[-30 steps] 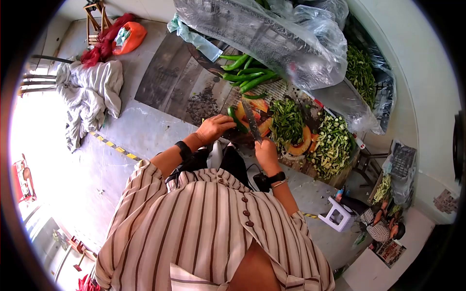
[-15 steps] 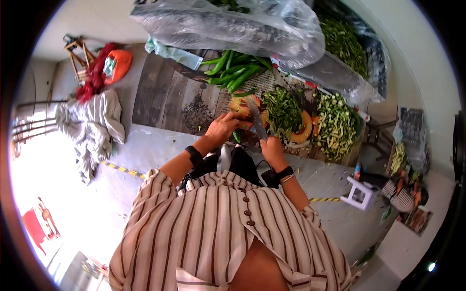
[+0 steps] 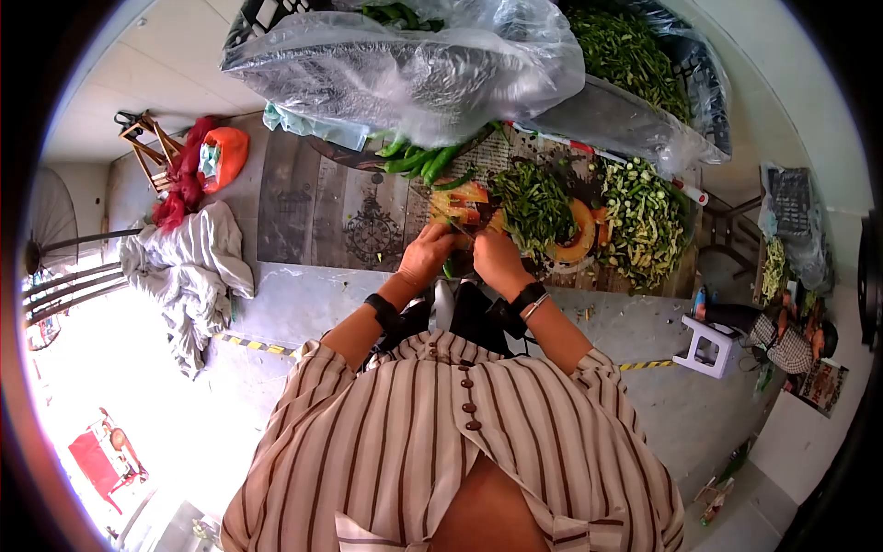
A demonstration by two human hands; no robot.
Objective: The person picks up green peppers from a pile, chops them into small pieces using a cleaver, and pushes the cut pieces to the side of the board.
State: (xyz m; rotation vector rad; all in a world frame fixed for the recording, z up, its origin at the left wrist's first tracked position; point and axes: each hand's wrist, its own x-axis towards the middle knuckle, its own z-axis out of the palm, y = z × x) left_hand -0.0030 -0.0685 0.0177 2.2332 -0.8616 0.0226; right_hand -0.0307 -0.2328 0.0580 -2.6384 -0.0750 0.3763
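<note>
My left hand (image 3: 428, 253) is closed at the near edge of an orange patterned board (image 3: 472, 194), pinching a green chili pepper (image 3: 448, 268) whose end shows below the fingers. Beside it, my right hand (image 3: 498, 261) is wrapped round a knife (image 3: 459, 227); its blade points toward the left fingers and is mostly hidden. One loose green pepper (image 3: 454, 180) lies at the board's far edge. Whole green peppers (image 3: 423, 162) are heaped behind it. To the right sits a pile of sliced green peppers (image 3: 532, 212), and further right a heap of paler chopped pieces (image 3: 642, 225).
Plastic-covered crates (image 3: 405, 74) of green peppers and cut greens (image 3: 630, 60) stand along the table's (image 3: 313, 212) far side. A grey cloth (image 3: 189, 262) is at the left. At the right are a white stool (image 3: 706, 347) and another person (image 3: 782, 340) bending.
The knife has swung from pointing away to lying across toward my left hand, and my right hand has moved up and left. The view has shifted slightly.
</note>
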